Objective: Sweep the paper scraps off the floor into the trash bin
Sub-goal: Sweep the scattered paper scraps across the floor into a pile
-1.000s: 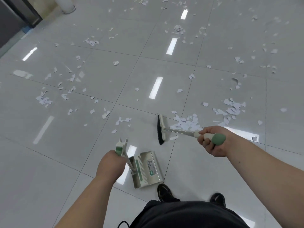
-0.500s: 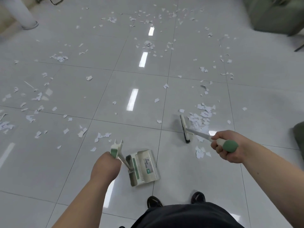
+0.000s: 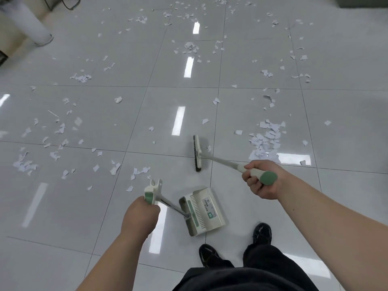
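Right hand (image 3: 260,181) grip round bristled broom (image 3: 198,153); left hand (image 3: 139,215) grip round ribbed dustpan (image 3: 202,211); jagged paper scraps (image 3: 265,139).

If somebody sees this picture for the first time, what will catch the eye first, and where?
White paper scraps strewn over the glossy tiled floor, thickest in a heap at the right. Near the bottom centre, the left hand holds a cream-and-green dustpan by its handle, and the right hand grips a broom whose head lies left of that heap.
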The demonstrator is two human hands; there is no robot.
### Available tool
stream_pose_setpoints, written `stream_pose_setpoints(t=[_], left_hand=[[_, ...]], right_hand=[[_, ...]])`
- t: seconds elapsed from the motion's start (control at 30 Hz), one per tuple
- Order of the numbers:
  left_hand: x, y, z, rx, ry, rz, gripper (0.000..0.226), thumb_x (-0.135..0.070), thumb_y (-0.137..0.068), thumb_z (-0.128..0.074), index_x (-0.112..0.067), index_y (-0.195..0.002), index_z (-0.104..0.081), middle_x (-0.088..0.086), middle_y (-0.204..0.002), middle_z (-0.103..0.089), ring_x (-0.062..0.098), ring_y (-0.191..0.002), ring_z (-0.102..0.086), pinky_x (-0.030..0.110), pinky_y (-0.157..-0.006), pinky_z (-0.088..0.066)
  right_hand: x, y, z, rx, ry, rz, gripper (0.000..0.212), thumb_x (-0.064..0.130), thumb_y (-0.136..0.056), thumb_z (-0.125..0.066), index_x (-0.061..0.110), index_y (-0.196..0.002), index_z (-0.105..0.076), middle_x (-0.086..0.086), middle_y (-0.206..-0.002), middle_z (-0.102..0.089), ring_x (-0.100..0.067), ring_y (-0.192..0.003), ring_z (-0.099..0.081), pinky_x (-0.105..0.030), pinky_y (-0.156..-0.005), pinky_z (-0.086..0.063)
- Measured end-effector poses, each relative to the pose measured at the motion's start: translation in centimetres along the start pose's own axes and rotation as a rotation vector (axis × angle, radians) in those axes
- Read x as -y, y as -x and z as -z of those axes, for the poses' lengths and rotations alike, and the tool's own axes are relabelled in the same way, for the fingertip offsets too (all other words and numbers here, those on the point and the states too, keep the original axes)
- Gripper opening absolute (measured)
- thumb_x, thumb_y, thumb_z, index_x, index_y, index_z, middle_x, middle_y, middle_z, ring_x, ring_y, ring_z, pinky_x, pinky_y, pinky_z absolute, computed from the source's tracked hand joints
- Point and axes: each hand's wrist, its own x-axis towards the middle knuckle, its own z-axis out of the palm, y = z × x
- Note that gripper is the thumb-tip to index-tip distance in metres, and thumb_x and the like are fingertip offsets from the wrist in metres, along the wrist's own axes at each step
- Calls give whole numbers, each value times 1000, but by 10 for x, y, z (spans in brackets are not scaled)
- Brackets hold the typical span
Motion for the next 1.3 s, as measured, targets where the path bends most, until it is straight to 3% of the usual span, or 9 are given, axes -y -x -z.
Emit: stream_pose_setpoints(t=[0.23,0.4,0.73,0.83,1.1,1.3], left_hand=[[-38,13,-29,-11,-82,34,15,-10,-76,-48,-8,-88,-56,8,-68,-54,31,-58,-51,31,-56,-41],[-85,23,-53,-2,-170,-3,14,-10,-79,-47,-8,-87,-58,9,-68,-61,30,-58,-55,30,-57,-42],[-174,33,-94,13,-339,-102,15,-7,-91,-41,-6,-97,-55,12,-69,-57,28,-57,-52,30,-58,-40],[-198,37,-104,9,-330,-93,16,-10,-91,-42,-3,-91,-56,13,-64,-59,29,-53,-55,29,-57,-42],[-253,49,-136,57,-320,-121,9,-7,-85,-43,-7,-78,-50,12,-61,-54,28,-49,-52,24,-52,-40],[-283,57,-154,81,-345,-164,10,-5,-84,-45,-7,-85,-54,11,-61,-55,27,-46,-50,22,-51,-38]], right_hand=[[34,5,53,-67,-130,6,23,15,-85,-57,18,-107,-50,2,-64,-55,-10,-34,-47,-13,-30,-31],[59,44,109,-168,-82,26,20,13,-85,-59,17,-103,-53,1,-63,-58,-11,-34,-48,-12,-33,-32],[119,127,222,-225,412,-32,46,15,-82,-62,16,-127,-56,-5,-67,-57,-16,-36,-42,-15,-33,-28],[135,141,241,-201,517,-95,52,16,-82,-63,17,-133,-56,-6,-68,-58,-16,-36,-43,-16,-36,-26],[151,165,287,-350,729,-200,47,16,-85,-64,13,-131,-57,-9,-71,-63,-18,-41,-44,-20,-46,-26],[164,180,320,-479,753,-115,41,15,-87,-64,10,-127,-60,-13,-71,-65,-20,-41,-46,-19,-48,-31]])
